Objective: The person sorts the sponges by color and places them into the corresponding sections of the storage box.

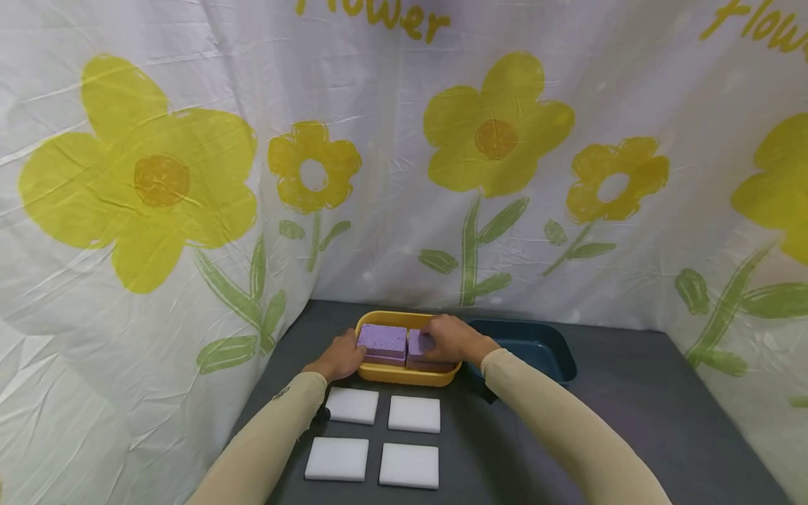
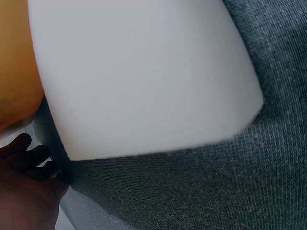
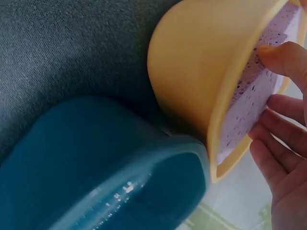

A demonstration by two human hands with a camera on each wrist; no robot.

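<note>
A yellow basin (image 1: 407, 376) holds purple sponges (image 1: 382, 338) in two side-by-side stacks. At the basin's left end my left hand (image 1: 341, 355) grips the rim, the thumb over it. In the left wrist view the fingers (image 2: 36, 155) of that hand curl beside the basin (image 2: 17, 72). My right hand (image 1: 456, 338) reaches over the basin's right end and pinches a purple sponge (image 3: 242, 115), thumb at one edge and fingertips at the other. The back of this hand covers part of the right stack in the head view.
Several white pads (image 1: 352, 405) lie in two rows on the dark grey table (image 1: 606, 414) in front of the basin. A dark teal basin (image 1: 558, 351) stands against its right side. Behind hangs a white curtain (image 1: 391, 245) with yellow flowers.
</note>
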